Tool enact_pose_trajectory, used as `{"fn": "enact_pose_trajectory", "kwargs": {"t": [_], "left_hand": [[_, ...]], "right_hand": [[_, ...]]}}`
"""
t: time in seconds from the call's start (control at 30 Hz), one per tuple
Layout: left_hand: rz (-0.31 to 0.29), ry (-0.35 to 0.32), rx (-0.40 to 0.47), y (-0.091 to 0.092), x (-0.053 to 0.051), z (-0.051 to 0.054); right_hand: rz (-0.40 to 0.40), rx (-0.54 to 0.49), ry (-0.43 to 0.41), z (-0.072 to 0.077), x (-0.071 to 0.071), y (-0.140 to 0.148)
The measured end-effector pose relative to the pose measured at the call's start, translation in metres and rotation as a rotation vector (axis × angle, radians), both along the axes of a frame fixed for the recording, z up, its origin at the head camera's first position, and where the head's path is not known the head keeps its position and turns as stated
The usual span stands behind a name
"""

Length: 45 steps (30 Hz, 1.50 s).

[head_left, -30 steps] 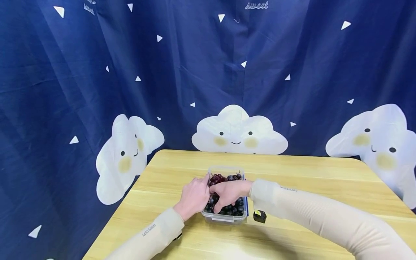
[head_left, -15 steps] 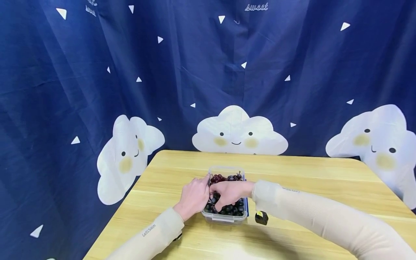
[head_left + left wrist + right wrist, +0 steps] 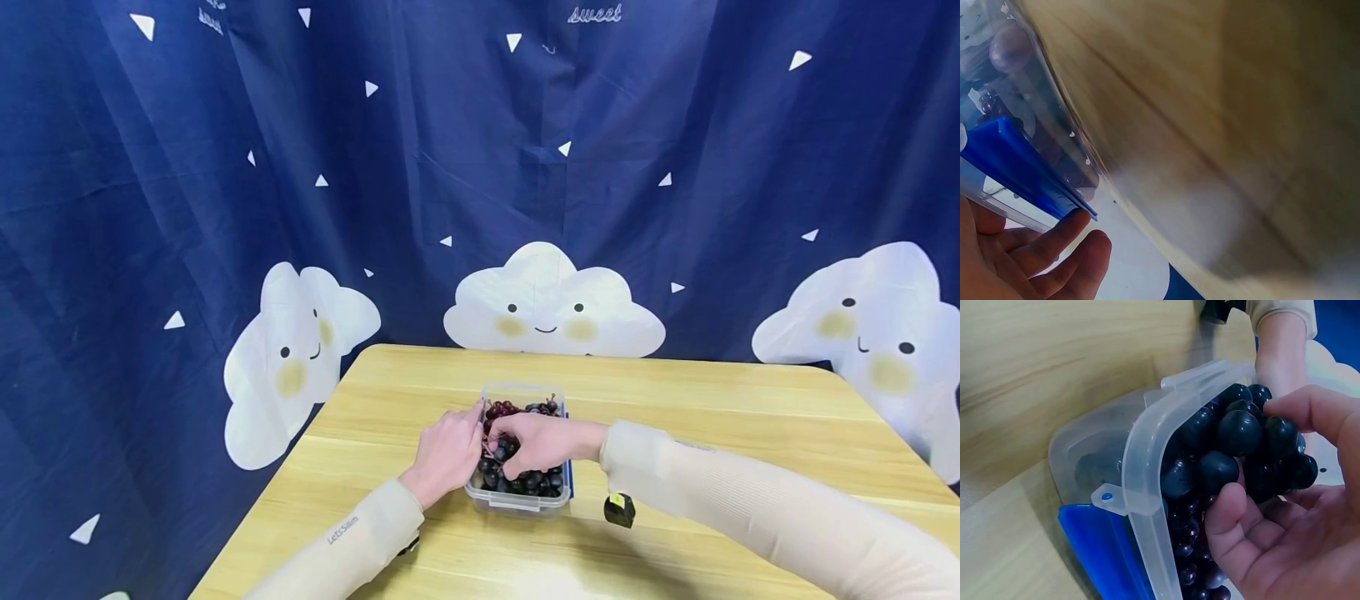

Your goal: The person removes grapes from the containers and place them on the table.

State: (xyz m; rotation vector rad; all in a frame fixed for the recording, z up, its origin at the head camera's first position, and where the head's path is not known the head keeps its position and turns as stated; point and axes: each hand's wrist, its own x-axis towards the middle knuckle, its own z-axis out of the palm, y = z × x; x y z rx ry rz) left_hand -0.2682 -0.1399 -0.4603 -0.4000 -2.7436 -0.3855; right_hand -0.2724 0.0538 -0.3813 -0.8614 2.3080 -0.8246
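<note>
The dark grapes (image 3: 1240,432) sit heaped in a clear box (image 3: 517,502) whose longer side seems to run away from the person across the counter (image 3: 420,383). A few lie right between the curled fingers (image 3: 1225,512) of the right hand (image 3: 543,442), which grips them; lifted or not, I can't tell. The left hand (image 3: 448,450) rests loosely bent against a blue latch (image 3: 1019,165). The left sleeve (image 3: 367,537) reads "Lets Slim"; the curtain (image 3: 420,125), "sweet".

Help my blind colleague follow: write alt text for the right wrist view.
A right hand curls around dark, round grapes at the top of a translucent, rectangular plastic box with a blue plastic latch, on a pale wooden tabletop.
</note>
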Motion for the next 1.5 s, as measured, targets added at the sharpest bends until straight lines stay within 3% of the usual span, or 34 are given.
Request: {"fn": "enact_pose_trajectory", "kwargs": {"t": [0.37, 0.83, 1.07, 1.23, 1.5], "left_hand": [[-0.006, -0.029, 0.021, -0.001, 0.0, 0.0], [-0.004, -0.043, -0.081, 0.005, 0.001, 0.008], [-0.004, -0.029, -0.117, 0.006, 0.0, 0.008], [0.002, -0.021, -0.129, 0.004, 0.001, 0.006], [0.023, -0.021, -0.088, 0.003, 0.001, 0.003]], "right_hand": [[0.025, -0.048, 0.143, 0.007, 0.006, 0.01], [-0.04, -0.193, 0.123, 0.019, 0.007, 0.026], [-0.067, -0.222, 0.17, 0.025, 0.006, 0.033], [-0.094, -0.244, 0.149, 0.028, 0.006, 0.039], [-0.115, -0.256, 0.227, 0.034, 0.006, 0.052]]}}
